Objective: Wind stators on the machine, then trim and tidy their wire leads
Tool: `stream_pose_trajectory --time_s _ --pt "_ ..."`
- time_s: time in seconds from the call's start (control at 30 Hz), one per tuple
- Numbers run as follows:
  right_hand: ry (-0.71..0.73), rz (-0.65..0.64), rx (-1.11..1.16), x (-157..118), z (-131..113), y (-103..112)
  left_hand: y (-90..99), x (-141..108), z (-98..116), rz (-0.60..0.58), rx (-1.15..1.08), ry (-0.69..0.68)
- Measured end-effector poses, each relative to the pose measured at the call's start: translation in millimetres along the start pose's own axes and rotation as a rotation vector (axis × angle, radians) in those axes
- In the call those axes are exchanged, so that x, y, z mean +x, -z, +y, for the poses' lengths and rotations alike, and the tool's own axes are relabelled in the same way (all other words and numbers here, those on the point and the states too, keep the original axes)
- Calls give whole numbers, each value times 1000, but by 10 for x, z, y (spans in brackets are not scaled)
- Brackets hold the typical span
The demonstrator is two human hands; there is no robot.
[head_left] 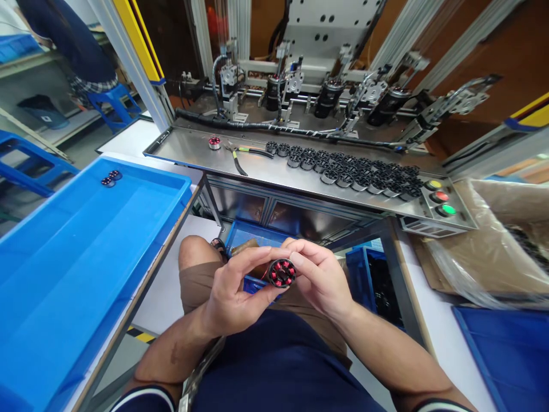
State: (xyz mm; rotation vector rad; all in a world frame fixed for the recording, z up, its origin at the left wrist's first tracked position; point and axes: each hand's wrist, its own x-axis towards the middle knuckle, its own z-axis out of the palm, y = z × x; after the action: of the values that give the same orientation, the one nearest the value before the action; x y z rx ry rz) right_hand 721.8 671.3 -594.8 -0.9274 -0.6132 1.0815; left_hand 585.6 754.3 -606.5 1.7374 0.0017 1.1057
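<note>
A round motor stator (282, 273), black with red wire windings, is held up in front of my lap with its end face toward me. My left hand (240, 286) grips it from the left, the thumb under its lower edge and the fingers over the top. A thin red wire end shows at its left side. My right hand (319, 277) is closed at the stator's upper right edge, thumb and forefinger pinched together against it. Whether a wire end lies between those fingertips is hidden.
Ahead, a metal ledge carries one red-wound stator (214, 143), pliers (242, 153) and rows of black stators (355, 169). Push buttons (440, 197) sit at its right end, below the winding machine (328, 97). A blue tray (86, 246) at left bears two stators (111, 178).
</note>
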Motion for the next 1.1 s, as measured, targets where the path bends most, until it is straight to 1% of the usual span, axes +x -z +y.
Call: stream_pose_trajectory --time_s 0.1,0.17,0.27,0.33,0.4,0.43,0.47,0.5,0.57,0.6,0.63,0.67,0.73,0.8,0.87,0.93,1.0,1.03,1.07,1.1 --pt "34 -17 -56 0 -4 17 13 -5 -5 -13 26 -15" --pt "121 -17 -136 4 -30 24 15 -13 -4 -13 37 -25" --pt "349 -29 -364 22 -134 34 14 -16 1 -6 -9 -17" --pt "539 -72 -575 44 -239 49 19 4 -1 11 -143 48" --pt "714 -149 -769 69 -349 74 33 49 -17 49 -345 191" --pt "782 -188 -848 81 -400 89 41 81 -31 62 -449 297" --pt "832 -223 -920 90 -445 103 49 115 -48 46 -550 426" --pt "866 -254 -989 98 -485 116 56 149 -67 -18 -649 571" --pt "921 -310 -1104 104 -547 133 60 205 -102 -227 -835 863" --pt "945 -329 -1142 103 -570 137 56 223 -114 -309 -915 964" --pt "965 -339 -1165 99 -588 137 49 234 -120 -342 -974 1024" --pt "977 -342 -1174 92 -601 135 40 238 -117 -317 -1006 1048" --pt "953 -313 -1159 74 -615 122 18 234 -89 -167 -1000 1016" --pt "888 -260 -1132 55 -615 102 1 225 -37 -32 -950 937" --pt "822 -203 -1094 37 -611 76 -3 221 13 62 -902 833" --pt "766 -165 -1051 24 -614 50 6 228 37 129 -903 711" --pt "709 -174 -1007 18 -625 28 23 250 19 177 -931 622" --pt "688 -194 -985 17 -633 20 31 265 -5 177 -934 618" --pt "673 -220 -963 19 -640 14 38 283 -36 135 -929 662" --pt "667 -249 -940 23 -647 11 42 301 -68 39 -925 746"
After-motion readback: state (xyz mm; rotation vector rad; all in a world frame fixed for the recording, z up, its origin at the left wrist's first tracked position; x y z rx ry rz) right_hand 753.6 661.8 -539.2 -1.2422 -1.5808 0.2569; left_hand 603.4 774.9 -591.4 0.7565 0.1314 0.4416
